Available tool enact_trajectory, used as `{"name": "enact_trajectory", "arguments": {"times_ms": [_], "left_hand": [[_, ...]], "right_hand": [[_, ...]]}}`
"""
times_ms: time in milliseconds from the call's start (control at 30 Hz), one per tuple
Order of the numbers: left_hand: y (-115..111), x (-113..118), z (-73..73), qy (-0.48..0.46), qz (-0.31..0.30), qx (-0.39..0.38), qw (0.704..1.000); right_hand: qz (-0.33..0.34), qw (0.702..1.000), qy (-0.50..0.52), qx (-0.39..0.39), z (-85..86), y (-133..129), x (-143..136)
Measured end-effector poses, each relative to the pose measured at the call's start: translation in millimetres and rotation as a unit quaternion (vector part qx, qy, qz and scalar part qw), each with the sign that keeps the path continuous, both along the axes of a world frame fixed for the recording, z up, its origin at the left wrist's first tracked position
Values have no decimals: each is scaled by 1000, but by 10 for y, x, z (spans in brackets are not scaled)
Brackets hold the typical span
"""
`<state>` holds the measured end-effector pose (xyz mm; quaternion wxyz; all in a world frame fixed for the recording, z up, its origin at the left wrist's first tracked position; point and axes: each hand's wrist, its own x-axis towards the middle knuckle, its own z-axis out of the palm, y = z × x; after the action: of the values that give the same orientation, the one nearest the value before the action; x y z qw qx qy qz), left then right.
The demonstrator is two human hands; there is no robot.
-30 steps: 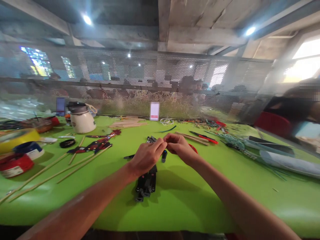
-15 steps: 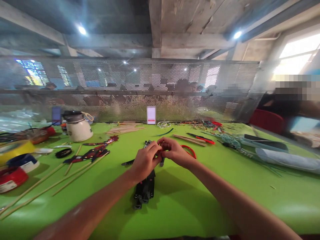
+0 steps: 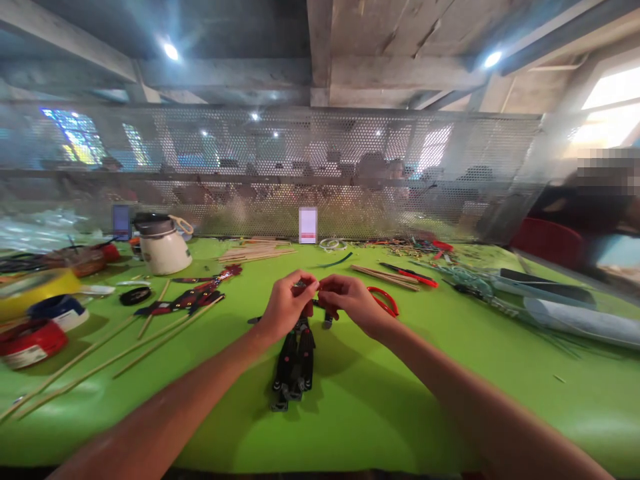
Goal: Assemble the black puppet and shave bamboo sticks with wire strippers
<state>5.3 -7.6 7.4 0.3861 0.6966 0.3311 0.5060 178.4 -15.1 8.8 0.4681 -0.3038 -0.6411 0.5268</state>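
Observation:
A black jointed figure (image 3: 294, 360) lies on the green table, its legs toward me and its upper part mostly behind my fingers. My left hand (image 3: 289, 305) is closed over the figure's upper part, thumb and forefinger pinched. Close beside it, my right hand (image 3: 347, 303) is also pinched, its fingertips nearly meeting the left ones. What lies between the fingertips is too small to make out. One dark limb of the figure shows below my right fingers.
Left are a dark red puppet (image 3: 193, 299) with sticks, a cream jug (image 3: 164, 250) and tape rolls (image 3: 37, 341). Right are red-handled pliers (image 3: 410, 273), sticks (image 3: 385, 277), a red loop (image 3: 385, 301) and a plastic roll (image 3: 580, 320). A person sits far right.
My left hand has turned and shifted slightly up, uncovering more of the figure's body. The fingertips of both hands have come into a finer pinch. The whole view has shifted a little.

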Motion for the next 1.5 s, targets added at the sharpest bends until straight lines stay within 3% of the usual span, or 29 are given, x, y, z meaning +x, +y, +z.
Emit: {"name": "enact_trajectory", "arguments": {"times_ms": [133, 300, 500, 733, 1033, 1233, 1500], "left_hand": [[10, -6, 16, -22, -12, -23, 999], [32, 14, -7, -72, -39, -85, 993], [71, 54, -76, -129, -77, -162, 975], [74, 53, -114, -84, -60, -122, 987], [90, 32, -135, -70, -93, -89, 989], [83, 25, -137, -46, -100, -87, 990], [2, 1, -34, 17, -83, -63, 994]], "right_hand": [[-23, 998, -34, 38, 20, 18, -3], [-105, 985, -69, 114, 19, 20, 8], [-104, 979, -100, 142, -32, 49, 39], [-60, 981, -137, 123, -101, 37, -1], [-26, 984, -137, 108, -71, 39, 25], [-21, 985, -147, 92, -16, 26, 46], [-46, 976, -183, 111, 41, 4, 68]]}}
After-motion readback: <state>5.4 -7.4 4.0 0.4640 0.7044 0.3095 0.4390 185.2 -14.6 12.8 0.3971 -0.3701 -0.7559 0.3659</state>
